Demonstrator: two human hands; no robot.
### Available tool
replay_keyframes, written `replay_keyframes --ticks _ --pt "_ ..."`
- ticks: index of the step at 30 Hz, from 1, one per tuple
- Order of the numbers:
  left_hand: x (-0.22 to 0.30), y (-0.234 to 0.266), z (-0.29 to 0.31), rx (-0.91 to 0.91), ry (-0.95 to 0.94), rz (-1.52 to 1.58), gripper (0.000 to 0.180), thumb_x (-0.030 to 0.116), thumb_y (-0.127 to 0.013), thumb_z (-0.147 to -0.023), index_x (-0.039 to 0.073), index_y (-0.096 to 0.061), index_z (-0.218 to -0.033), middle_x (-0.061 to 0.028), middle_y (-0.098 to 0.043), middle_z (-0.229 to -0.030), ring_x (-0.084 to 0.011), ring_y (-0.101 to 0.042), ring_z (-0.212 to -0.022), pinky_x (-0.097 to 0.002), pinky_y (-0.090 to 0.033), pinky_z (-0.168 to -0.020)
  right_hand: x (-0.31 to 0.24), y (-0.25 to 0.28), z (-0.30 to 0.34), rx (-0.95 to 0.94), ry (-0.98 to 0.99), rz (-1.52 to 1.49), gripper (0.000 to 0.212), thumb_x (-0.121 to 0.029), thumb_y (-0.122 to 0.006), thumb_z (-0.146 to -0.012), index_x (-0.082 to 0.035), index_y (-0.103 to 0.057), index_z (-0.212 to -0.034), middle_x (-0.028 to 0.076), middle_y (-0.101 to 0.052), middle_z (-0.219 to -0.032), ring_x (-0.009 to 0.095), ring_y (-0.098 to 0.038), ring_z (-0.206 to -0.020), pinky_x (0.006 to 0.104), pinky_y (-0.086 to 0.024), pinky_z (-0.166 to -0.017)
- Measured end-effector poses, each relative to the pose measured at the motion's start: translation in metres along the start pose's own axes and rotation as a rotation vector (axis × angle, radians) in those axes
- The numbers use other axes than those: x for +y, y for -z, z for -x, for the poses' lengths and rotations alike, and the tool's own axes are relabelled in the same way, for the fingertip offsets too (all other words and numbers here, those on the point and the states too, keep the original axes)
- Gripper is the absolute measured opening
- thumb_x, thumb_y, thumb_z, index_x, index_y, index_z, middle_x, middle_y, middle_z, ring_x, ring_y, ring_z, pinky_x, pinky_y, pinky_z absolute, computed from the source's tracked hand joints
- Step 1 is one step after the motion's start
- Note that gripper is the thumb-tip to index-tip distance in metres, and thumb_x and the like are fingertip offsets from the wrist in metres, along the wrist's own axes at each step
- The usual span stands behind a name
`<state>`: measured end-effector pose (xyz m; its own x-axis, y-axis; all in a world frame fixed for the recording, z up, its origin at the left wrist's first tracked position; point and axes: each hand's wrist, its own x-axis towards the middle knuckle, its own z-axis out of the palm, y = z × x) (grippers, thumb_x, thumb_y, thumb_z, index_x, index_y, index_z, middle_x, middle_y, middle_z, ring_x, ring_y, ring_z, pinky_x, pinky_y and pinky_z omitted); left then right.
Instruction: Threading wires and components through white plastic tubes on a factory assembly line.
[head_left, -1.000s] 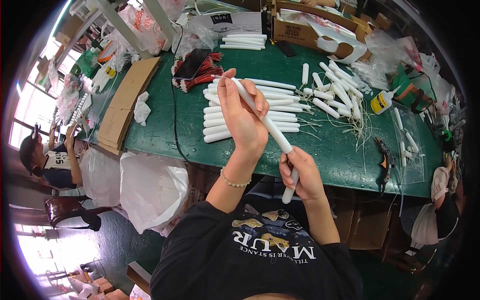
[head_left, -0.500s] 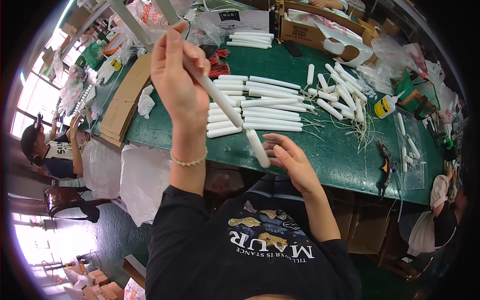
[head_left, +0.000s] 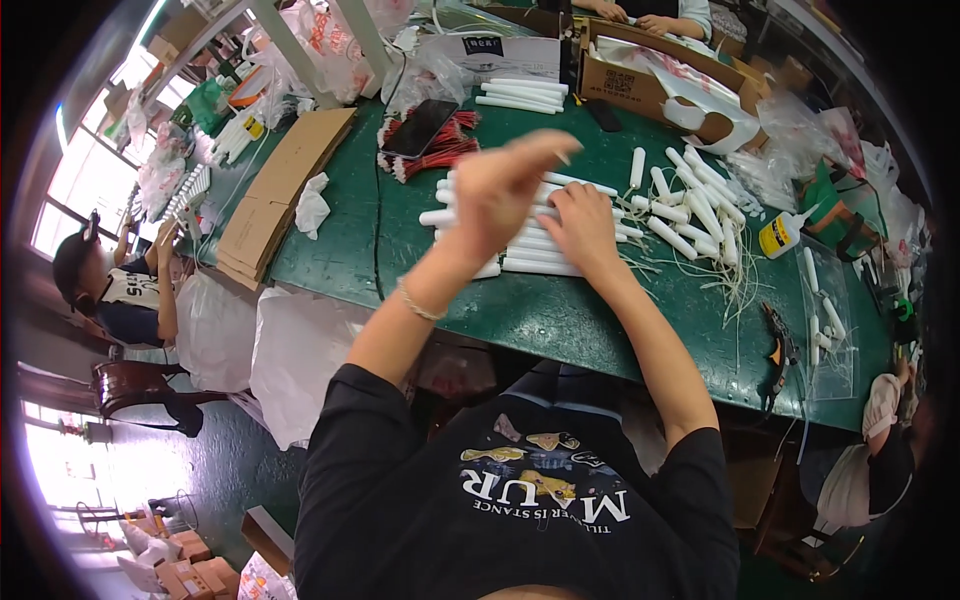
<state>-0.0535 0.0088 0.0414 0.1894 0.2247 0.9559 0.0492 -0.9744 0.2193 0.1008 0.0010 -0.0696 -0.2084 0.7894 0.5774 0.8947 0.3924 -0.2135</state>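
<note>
2 hands now over white tube pile [head_left: 520,262], tube released, left hand [head_left: 497,190] spread, right hand [head_left: 582,225] flat on tubes.

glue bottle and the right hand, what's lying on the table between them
In the head view, between the glue bottle and right hand lie loose short white tubes and thin pale wires.

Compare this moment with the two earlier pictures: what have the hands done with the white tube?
The long white tube both hands held up is no longer held. The right hand has come down flat onto the stack of white tubes on the green table. The left hand has come back above the stack, fingers extended; blur hides whether it holds anything. The red wire bundle, phone and glue bottle are unmoved.
</note>
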Motion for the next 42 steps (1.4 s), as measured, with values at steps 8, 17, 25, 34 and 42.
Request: replay_keyframes --ticks 8,17,25,34,42 --pt "-0.011 -0.078 0.047 -0.233 -0.149 -0.090 0.030 0.008 -0.069 -0.069 0.016 -0.064 -0.099 -0.0061 -0.059 -0.063 -0.0221 -0.059 -0.054 -0.0327 -0.046 -0.047 0.048 0.012 0.010 0.136 0.107 -0.100 0.023 -0.014 -0.059 -0.076 -0.006 -0.061 -0.098 0.011 -0.058 -0.092 0.031 -0.053 -0.092 0.0403 -0.043 -0.077" --pt "-0.045 -0.122 0.083 -0.673 -0.127 -0.088 0.019 0.010 -0.060 -0.070 0.012 -0.058 -0.090 -0.0029 -0.054 -0.067 -0.0230 -0.058 -0.067 -0.0362 -0.047 -0.055 0.126 0.081 -0.005 0.074 -0.202 -0.072 0.018 -0.011 -0.055 -0.087 -0.003 -0.061 -0.103 0.015 -0.064 -0.094 0.031 -0.061 -0.083 0.0372 -0.048 -0.073" --pt "-0.055 -0.135 0.090 -0.685 -0.070 -0.051 0.015 0.017 -0.063 -0.078 0.006 -0.064 -0.088 -0.0071 -0.055 -0.078 -0.0255 -0.057 -0.077 -0.0363 -0.048 -0.067 0.155 0.051 -0.031 -0.362 0.128 0.380 0.021 -0.011 -0.058 -0.078 -0.013 -0.066 -0.097 0.010 -0.061 -0.086 0.028 -0.060 -0.087 0.0381 -0.050 -0.072" --pt "-0.049 -0.101 0.074 -0.502 0.090 -0.106 0.010 0.014 -0.062 -0.079 0.004 -0.063 -0.079 -0.0088 -0.057 -0.084 -0.0271 -0.056 -0.082 -0.0377 -0.047 -0.071 0.161 0.097 -0.056 -0.037 0.027 0.426 0.021 -0.011 -0.066 -0.073 -0.008 -0.057 -0.091 0.012 -0.060 -0.083 0.029 -0.059 -0.082 0.0398 -0.048 -0.067" --pt "-0.023 -0.091 0.047 -0.417 0.324 -0.010 0.021 0.013 -0.063 -0.080 0.003 -0.062 -0.098 -0.0115 -0.058 -0.096 -0.0299 -0.055 -0.092 -0.0376 -0.047 -0.079 0.099 0.188 -0.059 0.499 -0.144 0.213 0.023 -0.019 -0.066 -0.083 -0.005 -0.061 -0.101 0.010 -0.062 -0.080 0.022 -0.060 -0.070 0.0322 -0.047 -0.065"
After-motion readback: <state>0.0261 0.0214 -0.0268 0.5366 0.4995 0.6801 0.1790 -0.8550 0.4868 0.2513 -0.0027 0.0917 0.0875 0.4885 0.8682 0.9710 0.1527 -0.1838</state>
